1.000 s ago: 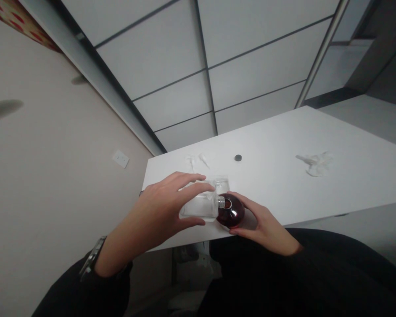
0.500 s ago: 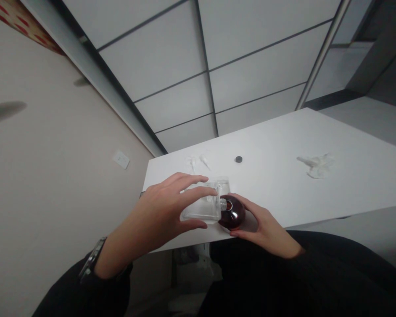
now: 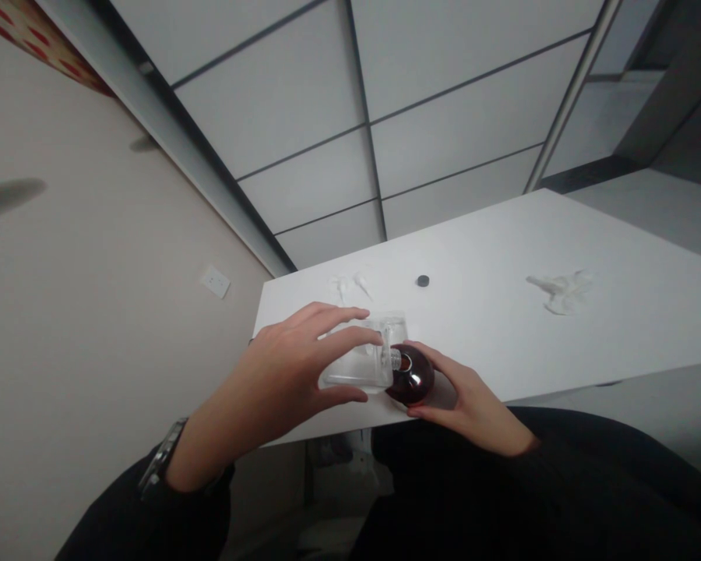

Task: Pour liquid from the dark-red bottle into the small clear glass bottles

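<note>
My left hand [image 3: 304, 354] is closed around a clear square bottle [image 3: 356, 370], which lies tilted on its side with its threaded neck pointing right. That neck rests at the mouth of a round dark-brown bottle [image 3: 414, 382]. My right hand [image 3: 473, 405] has its fingers wrapped round the brown bottle from the right and keeps it near the table's front edge. Behind the clear bottle, partly covered by it, another clear container [image 3: 396, 323] shows. Whether liquid runs between the two bottles is too small to tell.
On the white table [image 3: 479, 312] lie a small dark cap [image 3: 423, 280], two whitish pump heads [image 3: 361, 284] near the back left, and a crumpled tissue [image 3: 561, 292] to the right. A wall with a socket [image 3: 216, 282] borders the left side; white panelled doors [image 3: 304, 117] stand behind.
The clear bottle has tipped very slightly in my left hand. My right hand and the brown bottle stay where they were.
</note>
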Demonstrator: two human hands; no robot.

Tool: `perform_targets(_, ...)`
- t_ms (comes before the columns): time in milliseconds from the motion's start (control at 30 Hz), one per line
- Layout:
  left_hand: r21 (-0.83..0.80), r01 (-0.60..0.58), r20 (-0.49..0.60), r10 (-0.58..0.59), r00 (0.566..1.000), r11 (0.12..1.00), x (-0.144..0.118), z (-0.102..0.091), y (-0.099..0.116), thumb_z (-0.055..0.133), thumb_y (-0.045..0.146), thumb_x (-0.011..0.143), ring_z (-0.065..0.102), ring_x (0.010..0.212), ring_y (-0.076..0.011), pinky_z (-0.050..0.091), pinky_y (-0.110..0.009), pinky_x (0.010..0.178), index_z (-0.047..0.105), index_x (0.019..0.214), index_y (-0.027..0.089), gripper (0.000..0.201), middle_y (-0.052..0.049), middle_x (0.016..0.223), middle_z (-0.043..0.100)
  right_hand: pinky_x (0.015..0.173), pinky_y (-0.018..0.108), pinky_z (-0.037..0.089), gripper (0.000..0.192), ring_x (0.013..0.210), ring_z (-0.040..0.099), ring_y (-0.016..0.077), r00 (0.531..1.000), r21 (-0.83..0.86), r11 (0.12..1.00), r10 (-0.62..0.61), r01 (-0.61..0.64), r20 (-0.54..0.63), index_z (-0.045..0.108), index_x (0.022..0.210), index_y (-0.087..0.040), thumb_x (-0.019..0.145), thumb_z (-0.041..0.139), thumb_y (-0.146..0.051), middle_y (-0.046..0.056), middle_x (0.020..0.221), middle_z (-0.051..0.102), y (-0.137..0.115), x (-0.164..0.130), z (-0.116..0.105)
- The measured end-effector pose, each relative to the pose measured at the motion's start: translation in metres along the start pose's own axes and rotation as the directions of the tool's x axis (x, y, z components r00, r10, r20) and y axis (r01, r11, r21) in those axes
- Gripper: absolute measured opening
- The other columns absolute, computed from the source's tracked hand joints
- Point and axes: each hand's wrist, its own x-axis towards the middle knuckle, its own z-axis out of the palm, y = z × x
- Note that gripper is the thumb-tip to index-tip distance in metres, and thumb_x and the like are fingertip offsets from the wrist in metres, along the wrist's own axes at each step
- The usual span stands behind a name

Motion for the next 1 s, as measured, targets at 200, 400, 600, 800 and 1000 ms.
perform_targets(200, -0.001, -0.026, -0.018, 0.026, 0.999, 1.0, -0.0004, 0.0005, -0.001, 0.09, 0.033, 0.078, 0.066, 0.123, -0.0324, 0.06, -0.046, 0.094, 0.066, 0.126, 0.026, 0.054, -0.009, 0.138, 0.068, 0.122, 0.059, 0.04, 0.079, 0.142, 0.056, 0.0327, 1.0, -0.005, 1.0, 0.0, 0.0, 0.001, 0.047, 0.151, -0.028, 0.082, 0.082, -0.041, 0.011, 0.152, 0.06, -0.0007, 0.0003, 0.0001)
perform_targets(400, -0.004, -0.049, -0.047, 0.048, 0.998, 0.999, -0.0003, 0.0008, -0.0016, 0.09, 0.032, 0.078, 0.067, 0.123, -0.0322, 0.06, -0.046, 0.094, 0.067, 0.126, 0.028, 0.053, -0.008, 0.138, 0.068, 0.121, 0.058, 0.042, 0.079, 0.141, 0.057, 0.0329, 1.0, -0.012, 1.0, -0.011, 0.011, -0.013, 0.048, 0.152, -0.03, 0.082, 0.082, -0.041, 0.01, 0.152, 0.061, -0.001, 0.0, 0.0)
perform_targets(600, -0.009, -0.064, -0.061, 0.063, 0.996, 0.998, 0.0001, 0.0006, -0.0011, 0.09, 0.033, 0.078, 0.067, 0.124, -0.0335, 0.06, -0.049, 0.095, 0.068, 0.125, 0.029, 0.052, -0.009, 0.141, 0.067, 0.121, 0.059, 0.042, 0.079, 0.142, 0.057, 0.033, 1.0, -0.017, 1.0, -0.001, 0.001, -0.01, 0.047, 0.152, -0.03, 0.082, 0.083, -0.042, 0.01, 0.153, 0.06, -0.0006, -0.0011, -0.0001)
perform_targets(800, -0.022, -0.064, -0.083, 0.062, 0.995, 0.998, 0.0, 0.0002, -0.0004, 0.088, 0.036, 0.081, 0.067, 0.124, -0.0326, 0.06, -0.048, 0.095, 0.067, 0.125, 0.031, 0.048, -0.009, 0.141, 0.068, 0.121, 0.061, 0.042, 0.079, 0.142, 0.057, 0.0337, 1.0, -0.017, 1.0, 0.007, -0.007, 0.005, 0.046, 0.151, -0.029, 0.082, 0.082, -0.04, 0.011, 0.153, 0.06, -0.0017, -0.0004, -0.0007)
perform_targets(1000, -0.014, -0.075, -0.078, 0.074, 0.994, 0.997, 0.0008, -0.0015, -0.0002, 0.088, 0.034, 0.081, 0.066, 0.125, -0.0323, 0.059, -0.047, 0.096, 0.067, 0.127, 0.031, 0.051, -0.009, 0.142, 0.067, 0.12, 0.061, 0.042, 0.08, 0.141, 0.057, 0.0344, 1.0, -0.012, 1.0, 0.004, -0.004, 0.003, 0.046, 0.152, -0.03, 0.082, 0.083, -0.04, 0.012, 0.152, 0.06, -0.0029, -0.0003, -0.0012)
